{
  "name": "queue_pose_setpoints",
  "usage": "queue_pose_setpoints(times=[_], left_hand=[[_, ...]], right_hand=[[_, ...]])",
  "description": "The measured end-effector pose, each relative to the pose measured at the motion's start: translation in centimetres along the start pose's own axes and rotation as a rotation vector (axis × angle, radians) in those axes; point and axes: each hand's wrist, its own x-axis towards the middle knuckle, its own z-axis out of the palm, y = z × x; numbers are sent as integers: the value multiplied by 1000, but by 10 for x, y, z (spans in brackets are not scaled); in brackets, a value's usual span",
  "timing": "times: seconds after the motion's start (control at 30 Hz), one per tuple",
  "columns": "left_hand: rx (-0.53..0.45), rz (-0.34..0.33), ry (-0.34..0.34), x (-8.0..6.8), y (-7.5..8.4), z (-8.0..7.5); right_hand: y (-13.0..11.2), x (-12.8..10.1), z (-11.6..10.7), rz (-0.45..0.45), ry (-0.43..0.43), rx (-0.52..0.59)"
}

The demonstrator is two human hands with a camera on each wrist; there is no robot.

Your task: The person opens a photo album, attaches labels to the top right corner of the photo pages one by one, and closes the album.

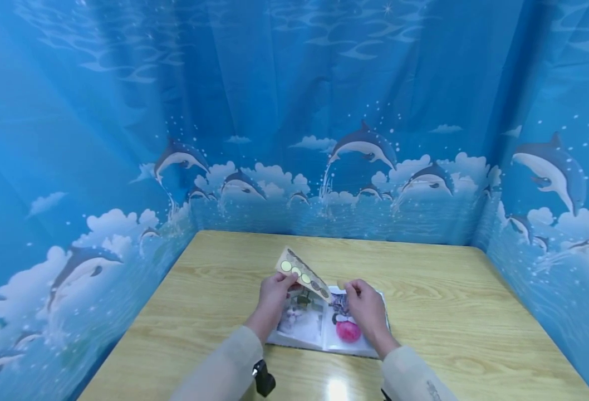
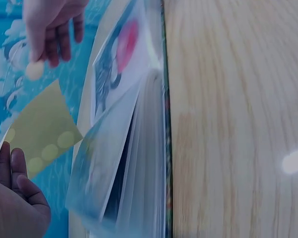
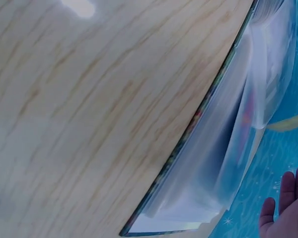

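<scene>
Overhead first: a photo album (image 1: 327, 328) lies open on the wooden desk (image 1: 450, 312), near the front edge and about midway between the side edges. The left hand (image 1: 273, 292) pinches a tan sticker sheet (image 1: 302, 274) by its near end and holds it tilted above the album's left page. The right hand (image 1: 364, 306) hovers over the right page, fingers curled, with a small round sticker (image 1: 342, 284) pinched at its fingertips. A blue dolphin curtain (image 1: 294, 111) walls in the back and sides of the desk.

From the left wrist, the left hand (image 2: 12, 198) grips the sticker sheet (image 2: 39, 131) at its lower corner; the album (image 2: 134, 148) shows its plastic sleeves fanned beside the desk (image 2: 238, 124). The right hand (image 2: 52, 27) holds the round sticker (image 2: 34, 70) at its fingertips.

From the right wrist, only some fingers of the right hand (image 3: 285, 206) show, and its grip cannot be told there. The album (image 3: 223, 163) rests on the desk (image 3: 89, 114).
</scene>
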Motion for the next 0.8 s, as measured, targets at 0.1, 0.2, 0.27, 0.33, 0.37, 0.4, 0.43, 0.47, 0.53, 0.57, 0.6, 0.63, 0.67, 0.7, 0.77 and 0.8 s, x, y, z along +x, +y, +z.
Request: queue_pose_setpoints(times=[0.1,0.2,0.27,0.33,0.37,0.4,0.43,0.47,0.53,0.57,0.6,0.63,0.67,0.7,0.77,0.8], left_hand=[[-26,-11,25,4,1,-12],[-75,-23,59,9,0,-24],[-115,-26,70,12,-1,-33],[-149,-30,84,13,-3,-43],[-167,-28,86,14,-5,-47],[-179,-27,92,16,-6,-52],[-189,-20,97,16,-7,-56],[-194,-23,111,17,-8,-60],[-208,-23,131,18,-11,-68],[-208,-27,140,19,-12,-72],[-207,-32,150,19,-13,-76],[-206,-40,158,19,-14,-80],[-203,-51,169,19,-16,-83],[-201,-60,176,19,-17,-87],[-189,-78,190,20,-19,-93],[-187,-81,196,20,-20,-96]], right_hand=[[4,1,-1,25,-16,0],[8,3,-1,24,-10,-4],[10,3,-1,26,-7,-11],[11,3,-1,35,-13,-10],[11,3,-1,38,-16,-9],[12,3,-1,41,-17,-9],[11,3,-1,45,-19,-8],[12,3,-1,49,-23,-6],[12,3,0,51,-26,-4],[12,3,0,51,-26,-4],[12,3,0,53,-27,-4],[13,4,0,56,-28,-4],[13,4,0,54,-28,-6],[14,4,0,56,-28,-8],[15,4,1,65,-34,-11],[16,4,1,68,-37,-12]])
